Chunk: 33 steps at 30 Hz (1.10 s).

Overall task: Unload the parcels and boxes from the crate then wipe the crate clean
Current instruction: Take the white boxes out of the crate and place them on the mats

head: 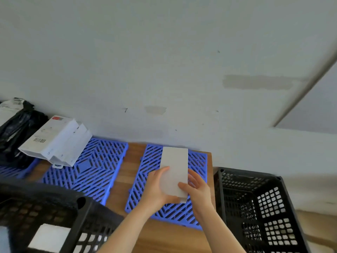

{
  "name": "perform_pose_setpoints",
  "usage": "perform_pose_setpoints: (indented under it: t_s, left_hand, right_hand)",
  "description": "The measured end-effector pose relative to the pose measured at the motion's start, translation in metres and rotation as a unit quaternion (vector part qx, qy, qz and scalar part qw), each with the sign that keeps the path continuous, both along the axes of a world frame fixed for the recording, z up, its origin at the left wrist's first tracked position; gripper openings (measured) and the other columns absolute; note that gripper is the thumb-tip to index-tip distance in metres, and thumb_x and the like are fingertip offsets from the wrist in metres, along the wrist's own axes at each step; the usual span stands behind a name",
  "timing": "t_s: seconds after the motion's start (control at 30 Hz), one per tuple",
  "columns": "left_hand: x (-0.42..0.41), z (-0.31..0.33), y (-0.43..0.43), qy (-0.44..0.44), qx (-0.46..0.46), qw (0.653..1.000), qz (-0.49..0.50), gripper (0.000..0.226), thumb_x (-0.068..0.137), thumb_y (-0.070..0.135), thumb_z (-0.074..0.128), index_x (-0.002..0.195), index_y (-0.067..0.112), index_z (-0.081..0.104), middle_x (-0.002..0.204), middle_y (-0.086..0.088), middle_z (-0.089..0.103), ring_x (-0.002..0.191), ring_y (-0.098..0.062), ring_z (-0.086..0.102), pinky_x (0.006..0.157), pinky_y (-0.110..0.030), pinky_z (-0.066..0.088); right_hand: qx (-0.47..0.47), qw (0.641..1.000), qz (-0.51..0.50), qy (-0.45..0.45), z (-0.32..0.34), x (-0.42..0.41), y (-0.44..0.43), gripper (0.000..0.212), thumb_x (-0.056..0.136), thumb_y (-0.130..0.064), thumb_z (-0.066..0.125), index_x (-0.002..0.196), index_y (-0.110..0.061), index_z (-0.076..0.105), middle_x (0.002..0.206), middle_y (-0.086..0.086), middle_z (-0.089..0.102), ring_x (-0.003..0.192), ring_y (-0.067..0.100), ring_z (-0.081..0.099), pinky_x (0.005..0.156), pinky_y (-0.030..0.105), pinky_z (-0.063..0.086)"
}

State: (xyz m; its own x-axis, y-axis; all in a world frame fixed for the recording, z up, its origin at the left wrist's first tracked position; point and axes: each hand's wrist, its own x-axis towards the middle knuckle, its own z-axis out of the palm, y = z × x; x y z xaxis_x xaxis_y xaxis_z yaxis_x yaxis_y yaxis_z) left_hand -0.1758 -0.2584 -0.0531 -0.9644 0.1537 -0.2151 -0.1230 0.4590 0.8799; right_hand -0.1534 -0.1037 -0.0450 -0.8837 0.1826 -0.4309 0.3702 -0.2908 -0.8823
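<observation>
Box [174,170] over blue mat [197,161], wood tbl [134,161] (pale wall [164,70]).

The flat white box [175,168] looks like matt cardboard. The blue lattice mat [84,166] is smooth plastic, the brown tabletop [127,170] smooth wood, and the black bag [16,128] glossy film.

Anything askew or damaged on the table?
The white carton at left sits tilted, propped on the black bagged parcels, with an end flap open and its lower end over the blue mat. The white box, gripped by the left hand and right hand, looks intact.
</observation>
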Motion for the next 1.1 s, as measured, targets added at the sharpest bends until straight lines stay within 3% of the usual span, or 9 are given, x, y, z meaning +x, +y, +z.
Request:
perform_pose_setpoints:
  t_s: [0.13, 0.33, 0.47, 0.6, 0.7, 0.83, 0.9, 1.0, 1.1]
  left_hand:
    - [-0.005, -0.043, -0.002, 0.008, -0.053, 0.999, 0.002, 0.11, 0.048, 0.027, 0.097, 0.14, 0.035, 0.038, 0.135, 0.009, 0.031, 0.126, -0.01, 0.038, 0.098, -0.014, 0.039]
    - [-0.013, -0.073, -0.001, 0.002, -0.07, 0.997, -0.04, 0.102, 0.063, 0.018, 0.092, 0.142, 0.043, 0.031, 0.15, 0.008, 0.029, 0.136, -0.015, 0.037, 0.105, -0.031, 0.045]
    - [-0.022, -0.069, -0.003, 0.044, -0.226, 0.969, -0.092, 0.106, 0.067, 0.059, 0.077, 0.149, 0.04, 0.013, 0.163, 0.002, 0.011, 0.149, -0.025, 0.013, 0.118, -0.053, 0.02]
    - [-0.004, -0.068, -0.003, 0.075, -0.249, 0.962, -0.079, 0.109, 0.068, 0.078, 0.057, 0.151, 0.043, -0.004, 0.164, 0.006, -0.012, 0.151, -0.021, 0.0, 0.12, -0.056, 0.016]
    - [0.022, -0.084, -0.01, 0.011, -0.295, 0.952, -0.086, 0.127, 0.062, 0.079, 0.067, 0.145, 0.051, -0.025, 0.155, 0.018, -0.033, 0.148, -0.016, -0.022, 0.116, -0.062, 0.002]
    - [0.039, -0.094, -0.01, -0.011, -0.374, 0.92, -0.113, 0.132, 0.071, 0.064, 0.074, 0.137, 0.048, -0.04, 0.162, 0.012, -0.017, 0.147, -0.018, -0.021, 0.115, -0.066, -0.001]
    - [0.036, -0.091, -0.009, -0.01, -0.384, 0.916, -0.111, 0.134, 0.07, 0.063, 0.075, 0.138, 0.047, -0.04, 0.164, 0.009, -0.008, 0.151, -0.023, -0.012, 0.114, -0.067, 0.0]
    - [0.035, -0.089, -0.007, -0.014, -0.392, 0.914, -0.104, 0.138, 0.065, 0.065, 0.077, 0.138, 0.049, -0.039, 0.164, 0.008, 0.001, 0.152, -0.026, -0.002, 0.114, -0.069, 0.002]
    - [0.033, -0.086, 0.005, -0.013, -0.4, 0.911, -0.098, 0.142, 0.062, 0.063, 0.081, 0.137, 0.05, -0.039, 0.164, 0.006, 0.007, 0.151, -0.028, 0.004, 0.113, -0.069, 0.004]
  right_hand:
    - [0.098, 0.995, 0.036, -0.005, -0.044, -0.013, -0.003, 0.051, 0.082, -0.001, 0.07, 0.123, -0.029, 0.058, 0.115, -0.005, 0.065, 0.107, 0.016, 0.061, 0.088, 0.045, 0.055]
    - [0.206, 0.975, 0.083, -0.002, -0.084, -0.018, -0.002, 0.07, 0.088, -0.015, 0.068, 0.144, -0.04, 0.034, 0.116, -0.016, 0.057, 0.103, 0.001, 0.056, 0.077, 0.019, 0.053]
    - [0.316, 0.934, 0.165, 0.034, -0.086, -0.02, 0.003, 0.061, 0.095, -0.031, 0.059, 0.148, -0.041, 0.028, 0.148, -0.013, 0.032, 0.126, 0.001, 0.04, 0.087, 0.008, 0.044]
    - [0.459, 0.846, 0.244, 0.12, -0.083, 0.005, 0.008, 0.066, 0.096, -0.045, 0.052, 0.147, -0.049, 0.011, 0.158, -0.019, -0.011, 0.144, 0.002, 0.0, 0.116, 0.029, 0.021]
    - [0.522, 0.775, 0.345, 0.09, -0.088, 0.036, 0.013, 0.075, 0.087, -0.069, 0.037, 0.142, -0.06, -0.012, 0.154, -0.018, -0.03, 0.144, 0.011, -0.026, 0.113, 0.053, -0.008]
    - [0.594, 0.683, 0.421, 0.055, -0.08, 0.048, 0.018, 0.113, 0.047, -0.037, 0.083, 0.146, -0.041, 0.03, 0.153, 0.002, 0.036, 0.134, 0.035, 0.042, 0.09, 0.067, 0.045]
    - [0.625, 0.677, 0.384, 0.057, -0.082, 0.045, 0.015, 0.113, 0.044, -0.026, 0.093, 0.143, -0.036, 0.039, 0.143, 0.004, 0.051, 0.125, 0.033, 0.054, 0.084, 0.065, 0.049]
    - [0.615, 0.693, 0.374, 0.052, -0.088, 0.045, 0.018, 0.11, 0.052, -0.03, 0.094, 0.145, -0.036, 0.035, 0.144, 0.005, 0.049, 0.128, 0.031, 0.051, 0.089, 0.064, 0.045]
    - [0.596, 0.703, 0.382, 0.066, -0.094, 0.042, 0.03, 0.101, 0.083, -0.034, 0.073, 0.15, -0.047, -0.002, 0.161, -0.003, 0.002, 0.148, 0.027, 0.014, 0.109, 0.063, 0.016]
